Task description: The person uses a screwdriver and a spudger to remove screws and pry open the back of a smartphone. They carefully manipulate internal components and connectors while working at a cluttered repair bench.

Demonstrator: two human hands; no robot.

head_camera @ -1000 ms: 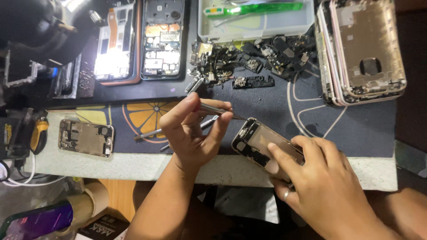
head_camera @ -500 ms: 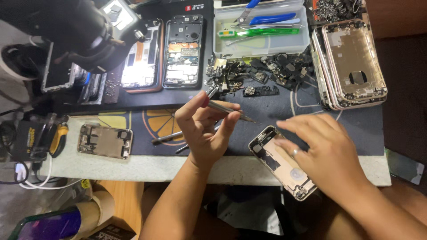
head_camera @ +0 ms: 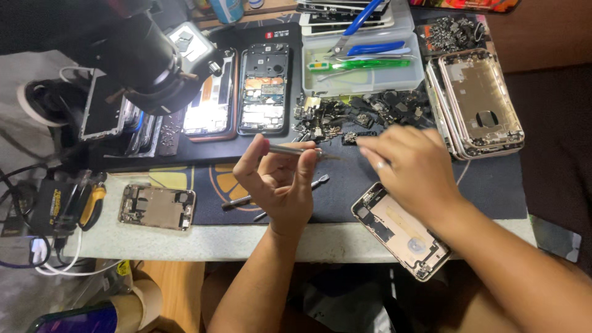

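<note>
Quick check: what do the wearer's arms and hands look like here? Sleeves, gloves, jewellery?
Both forearms are bare, with no sleeves in view and no gloves. The right hand wears a ring on one finger. The left hand shows no ring or watch. No wristbands, cables or markings show on either arm.

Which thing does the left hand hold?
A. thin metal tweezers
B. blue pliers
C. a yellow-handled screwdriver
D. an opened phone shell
A: the left hand pinches the tweezers between thumb and fingers, while the pliers lie in the tray and the phone shell rests at the mat's edge.
</note>
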